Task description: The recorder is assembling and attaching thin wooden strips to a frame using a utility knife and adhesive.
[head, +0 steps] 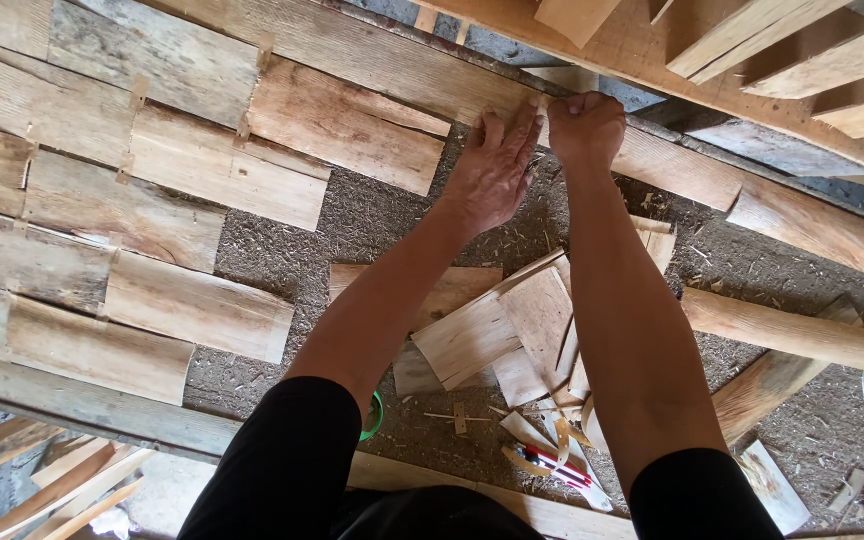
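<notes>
The person reaches both arms forward to a long beam point(372, 55) that runs slantwise across the top of the view. The left hand point(492, 170) lies flat, fingers spread and straight, pressing against the beam's near edge. The right hand point(584, 128) is curled into a fist just beside it, touching the same edge; whether it grips anything cannot be told. The two hands sit close together, nearly touching.

Left of the hands, rows of overlapping shingles point(132, 230) lie below the beam. Nearer the person than the hands, a loose pile of shingles point(497, 325) rests on chip-strewn felt point(372, 220). A round pole point(802, 335) lies right of the pile. A red-handled tool point(552, 462) lies below the pile.
</notes>
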